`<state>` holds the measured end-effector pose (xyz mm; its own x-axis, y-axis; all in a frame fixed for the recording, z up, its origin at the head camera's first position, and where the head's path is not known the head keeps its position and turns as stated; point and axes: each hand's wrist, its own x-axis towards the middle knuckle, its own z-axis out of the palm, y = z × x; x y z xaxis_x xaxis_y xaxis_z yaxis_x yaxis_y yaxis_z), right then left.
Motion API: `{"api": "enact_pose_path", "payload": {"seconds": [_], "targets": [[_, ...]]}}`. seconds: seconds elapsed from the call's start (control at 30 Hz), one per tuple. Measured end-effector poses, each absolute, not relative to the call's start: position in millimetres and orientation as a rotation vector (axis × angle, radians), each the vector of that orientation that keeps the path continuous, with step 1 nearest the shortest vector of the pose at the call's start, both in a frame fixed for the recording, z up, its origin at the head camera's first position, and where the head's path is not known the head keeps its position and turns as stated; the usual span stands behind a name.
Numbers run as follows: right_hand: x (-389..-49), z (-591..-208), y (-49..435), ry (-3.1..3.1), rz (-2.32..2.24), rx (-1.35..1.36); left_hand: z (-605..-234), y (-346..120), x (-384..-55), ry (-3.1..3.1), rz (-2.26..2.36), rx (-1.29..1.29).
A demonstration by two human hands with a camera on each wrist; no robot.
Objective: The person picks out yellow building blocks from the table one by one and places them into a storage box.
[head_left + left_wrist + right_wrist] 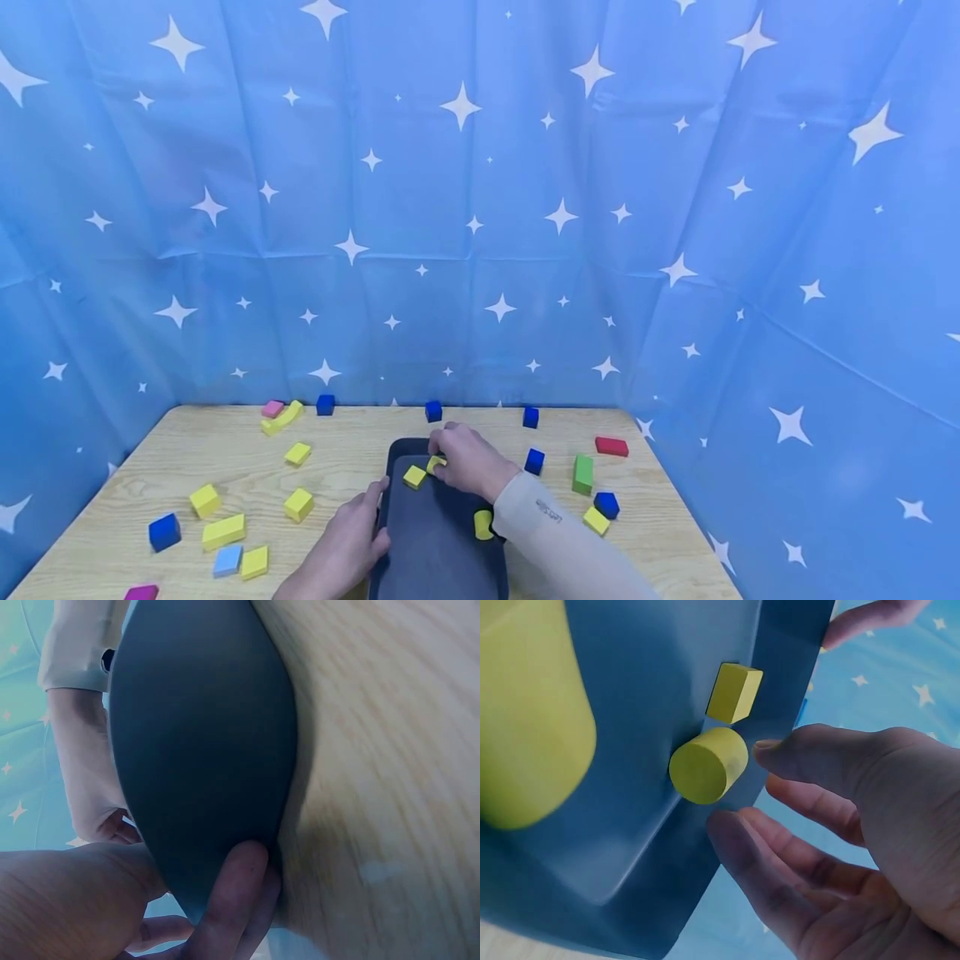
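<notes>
A dark grey tray (435, 557) lies lengthwise on the table with three yellow pieces in it. My left hand (347, 533) grips its left wall, thumb at the rim, fingers (238, 889) along the outer side. Over the far right part of the tray, my right hand (468, 458) has its thumb and fingers parted beside a small yellow cylinder (705, 769), the fingertips close to it. Next to that cylinder is a yellow block (733, 694). Nearer the right wrist, a larger yellow cylinder (483, 525) is partly covered by the sleeve in the head view.
Several yellow blocks (223, 531), a blue block (164, 532) and a light blue block (227, 561) lie left of the tray. To the right are a green block (582, 474), a red block (611, 447) and blue ones. A starry blue curtain (480, 183) hangs behind the table.
</notes>
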<state>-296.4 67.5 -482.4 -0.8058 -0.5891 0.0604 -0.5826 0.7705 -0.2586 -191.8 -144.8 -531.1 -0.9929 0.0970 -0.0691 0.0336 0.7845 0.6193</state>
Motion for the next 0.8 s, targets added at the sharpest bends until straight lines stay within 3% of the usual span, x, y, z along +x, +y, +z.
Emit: {"api": "enact_pose_path", "payload": {"seconds": [0.8], "targets": [[-274.6,-478.7,93.6,2.927,-0.72,-0.886,-532.3,-139.2,-193.3,2.868,0.935,0.034]]}}
